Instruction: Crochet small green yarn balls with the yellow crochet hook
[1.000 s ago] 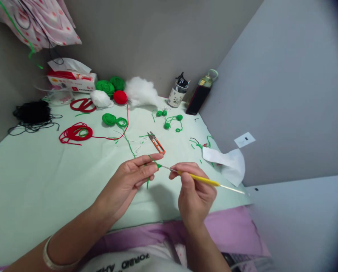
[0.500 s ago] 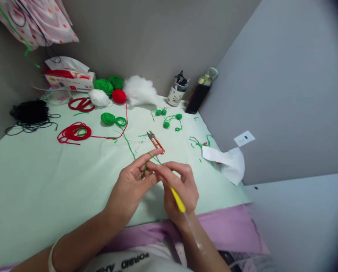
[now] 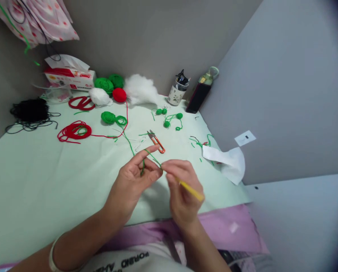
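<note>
Green yarn (image 3: 142, 166) runs over the raised index finger of my left hand (image 3: 135, 175), whose thumb and middle finger pinch close to its working end. My right hand (image 3: 185, 189) grips a yellow-handled crochet hook (image 3: 192, 190), its tip meeting the yarn near the left fingertips. Any stitches there are too small to make out. From my left hand the strand leads back to a small green yarn ball (image 3: 108, 118). Orange thread snips (image 3: 156, 142) lie just beyond the left index finger.
Small green crocheted balls (image 3: 167, 124) lie behind the snips. At the back are red scissors (image 3: 81, 103), a tissue box (image 3: 72, 78), white stuffing (image 3: 140, 90), a pen cup (image 3: 178, 92) and a bottle (image 3: 200, 92). Red yarn (image 3: 75, 131) coils at left; white paper (image 3: 228, 162) lies right.
My right hand has shifted right, away from the left fingertips, and the hook's handle has swung to a flatter angle. My left hand has barely moved.
</note>
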Demonstrator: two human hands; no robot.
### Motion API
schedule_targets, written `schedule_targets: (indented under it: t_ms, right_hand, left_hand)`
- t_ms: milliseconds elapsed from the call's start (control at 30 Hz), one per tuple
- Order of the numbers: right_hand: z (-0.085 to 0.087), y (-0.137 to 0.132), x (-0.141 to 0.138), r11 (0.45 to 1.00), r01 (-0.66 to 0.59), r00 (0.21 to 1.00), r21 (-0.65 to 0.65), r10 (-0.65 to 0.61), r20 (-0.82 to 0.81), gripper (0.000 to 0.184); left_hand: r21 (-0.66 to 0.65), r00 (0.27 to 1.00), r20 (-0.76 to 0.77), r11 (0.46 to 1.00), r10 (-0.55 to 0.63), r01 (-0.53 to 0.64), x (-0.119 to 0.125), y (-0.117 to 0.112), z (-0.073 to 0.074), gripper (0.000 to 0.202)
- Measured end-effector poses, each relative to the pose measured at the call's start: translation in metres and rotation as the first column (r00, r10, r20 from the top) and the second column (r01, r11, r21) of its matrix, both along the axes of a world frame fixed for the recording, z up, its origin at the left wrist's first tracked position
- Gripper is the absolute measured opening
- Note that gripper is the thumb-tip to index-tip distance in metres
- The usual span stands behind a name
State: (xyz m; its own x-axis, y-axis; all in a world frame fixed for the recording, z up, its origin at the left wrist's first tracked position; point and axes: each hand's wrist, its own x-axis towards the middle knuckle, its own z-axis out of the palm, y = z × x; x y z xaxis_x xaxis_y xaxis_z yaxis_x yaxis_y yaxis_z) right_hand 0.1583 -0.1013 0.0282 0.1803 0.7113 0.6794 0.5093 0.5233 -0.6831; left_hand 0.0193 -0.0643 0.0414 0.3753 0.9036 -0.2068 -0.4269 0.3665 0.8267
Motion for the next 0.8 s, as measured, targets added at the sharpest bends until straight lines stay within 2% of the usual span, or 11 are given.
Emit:
schedule_targets:
  t_ms: [67,100,167,233,333,433,633,800]
  right_hand:
    - [-0.003,-0.002,-0.002,0.992,0.054,0.98,0.11,-0.074,0.186,0.033]
    - [-0.004,-0.002,-0.003,0.988,0.067,0.978,0.139,-0.092,0.187,0.036]
    - [-0.005,-0.001,-0.001,0.991,0.07,0.996,0.112,-0.077,0.055,0.034]
    - [-0.003,0.003,0.002,0.999,0.012,0.989,0.038,-0.006,-0.151,0.026]
    - [0.0,0.009,0.007,0.987,-0.149,0.9,-0.059,0.111,-0.421,0.015]
    - [0.002,0.011,0.01,0.964,-0.239,0.818,-0.115,0.136,-0.559,0.019]
    - [0.007,0.007,0.011,0.942,-0.313,0.769,-0.117,0.179,-0.614,0.025]
    - [0.008,0.003,0.012,0.953,-0.261,0.826,-0.153,0.139,-0.547,0.026]
  left_hand:
    - [-0.03,0.998,0.033,0.998,-0.057,0.058,0.002,-0.001,-0.002,0.055]
    - [-0.051,0.995,0.045,0.994,-0.093,0.095,0.002,-0.001,-0.002,0.053]
    - [-0.075,0.988,0.045,0.986,-0.146,0.149,0.0,0.002,-0.002,0.046]
    - [-0.076,0.987,0.035,0.984,-0.158,0.16,-0.002,0.005,0.0,0.04]
    - [-0.074,0.989,0.029,0.986,-0.145,0.147,-0.005,0.006,0.004,0.035]
    - [-0.075,0.988,0.0,0.985,-0.156,0.155,-0.007,0.005,0.005,0.035]
    - [-0.037,0.986,-0.063,0.988,-0.154,0.152,-0.009,0.007,0.007,0.03]
    - [-0.026,0.985,-0.072,0.987,-0.16,0.158,-0.01,0.007,0.008,0.028]
